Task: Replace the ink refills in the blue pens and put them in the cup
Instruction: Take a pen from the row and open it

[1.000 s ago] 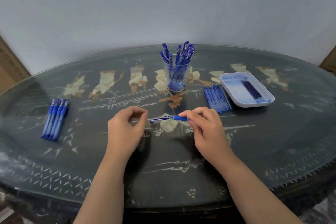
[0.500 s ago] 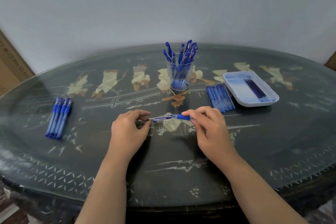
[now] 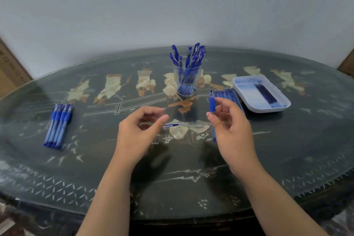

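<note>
Head camera view, looking down on a dark oval lacquered table (image 3: pixel 287 159) with a glass top and pale inlaid figures, set against a plain grey-blue wall (image 3: pixel 172 5). A brown cardboard box (image 3: pixel 9 69) shows at the left edge. Two bare forearms reach in from the lower edge.

The left hand (image 3: pixel 138 136) hovers over the middle of the table with fingers curled. Thumb and forefinger pinch the end of a clear pen barrel with a blue clip (image 3: pixel 171 126), which points right and lies roughly level; blur hides the exact contact. The right hand (image 3: pixel 232 130), well apart from the left, pinches a blue rubber-grip pen front section (image 3: pixel 211 104) between thumb and fingers and holds it upright, tip uppermost. A further blue stretch shows below the thumb; whether it belongs to the same piece cannot be told.

A white rectangular plastic tray (image 3: pixel 247 90) sits at the far right, with a few dark blue refills (image 3: pixel 266 93) lying together inside it. A clear glass cup (image 3: pixel 186 82) stands at the far middle, holding a bunch of upright blue pens (image 3: pixel 191 57). A row of loose blue pens (image 3: pixel 58 124) lies side by side at the far left. A row of light blue refills (image 3: pixel 227 93) lies just left of the tray, partly hidden behind the right hand.
</note>
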A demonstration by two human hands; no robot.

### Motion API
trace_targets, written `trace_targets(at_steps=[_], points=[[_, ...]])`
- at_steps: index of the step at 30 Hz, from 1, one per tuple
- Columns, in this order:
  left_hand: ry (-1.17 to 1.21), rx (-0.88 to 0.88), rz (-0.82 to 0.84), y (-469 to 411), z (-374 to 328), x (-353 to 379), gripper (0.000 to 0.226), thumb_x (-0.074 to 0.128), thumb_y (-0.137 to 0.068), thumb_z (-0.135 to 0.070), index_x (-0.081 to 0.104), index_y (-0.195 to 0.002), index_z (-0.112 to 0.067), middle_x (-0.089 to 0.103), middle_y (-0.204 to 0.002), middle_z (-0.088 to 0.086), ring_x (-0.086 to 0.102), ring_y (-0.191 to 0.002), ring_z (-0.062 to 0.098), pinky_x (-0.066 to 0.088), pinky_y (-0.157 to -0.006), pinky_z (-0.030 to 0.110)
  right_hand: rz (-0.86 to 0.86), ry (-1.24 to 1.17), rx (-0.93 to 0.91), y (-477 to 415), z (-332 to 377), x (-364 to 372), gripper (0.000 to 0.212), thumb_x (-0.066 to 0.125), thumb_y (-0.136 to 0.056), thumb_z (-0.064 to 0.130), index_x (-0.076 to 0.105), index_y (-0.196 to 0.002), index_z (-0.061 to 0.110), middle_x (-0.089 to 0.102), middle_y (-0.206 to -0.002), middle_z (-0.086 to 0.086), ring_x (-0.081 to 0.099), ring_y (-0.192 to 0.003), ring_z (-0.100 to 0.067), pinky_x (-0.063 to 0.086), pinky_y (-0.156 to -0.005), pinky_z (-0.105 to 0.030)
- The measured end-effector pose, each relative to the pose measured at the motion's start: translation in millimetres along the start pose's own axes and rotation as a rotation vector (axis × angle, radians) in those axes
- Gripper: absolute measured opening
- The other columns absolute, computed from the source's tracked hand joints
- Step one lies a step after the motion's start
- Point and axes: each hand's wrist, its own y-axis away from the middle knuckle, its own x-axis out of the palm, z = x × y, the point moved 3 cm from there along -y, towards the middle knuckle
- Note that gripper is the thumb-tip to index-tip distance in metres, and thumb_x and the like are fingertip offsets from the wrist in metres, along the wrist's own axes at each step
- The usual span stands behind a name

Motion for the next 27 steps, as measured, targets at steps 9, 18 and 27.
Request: trace_targets(at_steps=[9,18,27], points=[[0.192,-0.096,0.362,10.8,-10.0,33.1,0.041,0.085,-0.056,-0.014,0.070,-0.094,-0.007,0.075,-0.089,0.008,0.071,-0.084,0.017,0.056,-0.078,0.023,0.122,-0.347,0.261,7.0,5.6,4.5,0.021,0.072,-0.085,0.008,0.071,-0.099,0.024,0.076,-0.095,0.007,0.070,-0.092,-0.004,0.052,-0.081,-0.021],[0.153,-0.121,0.421,11.6,-13.3,26.3,0.026,0.082,-0.068,0.003,0.078,-0.082,-0.019,0.076,-0.084,0.007,0.071,-0.077,0.017,0.056,-0.074,0.022,0.094,-0.423,0.298,4.8,5.0,0.5,0.019,0.067,-0.089,0.013,0.071,-0.106,0.021,0.076,-0.094,-0.001,0.073,-0.086,-0.017,0.057,-0.078,-0.027],[0.048,-0.084,0.422,8.7,-10.9,21.7,0.025,0.083,-0.068,0.003,0.078,-0.081,-0.018,0.075,-0.078,0.004,0.068,-0.071,0.011,0.057,-0.070,0.023,0.053,-0.565,0.295,1.0,5.7,-11.7,0.025,0.069,-0.070,0.020,0.072,-0.093,0.010,0.075,-0.090,-0.007,0.071,-0.086,-0.020,0.056,-0.081,-0.039]])
